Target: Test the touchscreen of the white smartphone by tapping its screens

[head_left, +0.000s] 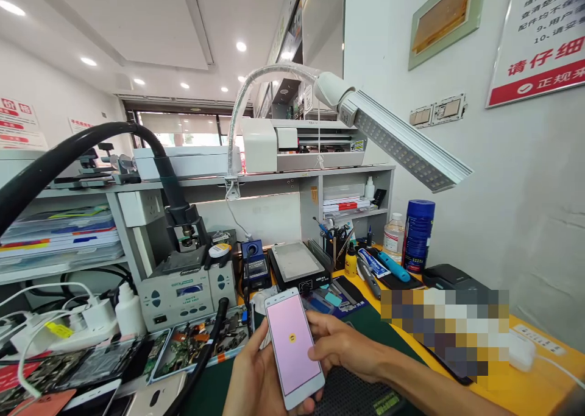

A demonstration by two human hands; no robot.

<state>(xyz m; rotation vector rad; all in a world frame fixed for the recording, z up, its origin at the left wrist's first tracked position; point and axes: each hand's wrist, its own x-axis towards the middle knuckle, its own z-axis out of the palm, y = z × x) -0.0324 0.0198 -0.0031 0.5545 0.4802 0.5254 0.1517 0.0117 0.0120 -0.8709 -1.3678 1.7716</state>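
A white smartphone (292,355) is held up above the work mat, its screen lit pink with a small yellow icon in the middle. My left hand (255,376) is closed around the phone's left edge and back, palm beneath it. On the other side, my right hand (340,348) grips the right edge, the thumb at the edge of the screen and the fingers behind. Below the hands lie a dark green mat (212,387) and a black textured pad (351,394).
A hot-air station (183,297) and a tray of circuit boards (183,343) stand left. Behind the phone is a flat heating plate (297,262). An LED lamp (406,139) hangs overhead at right. Bottles, a blue canister (418,236) and tools line the yellow desk's right side.
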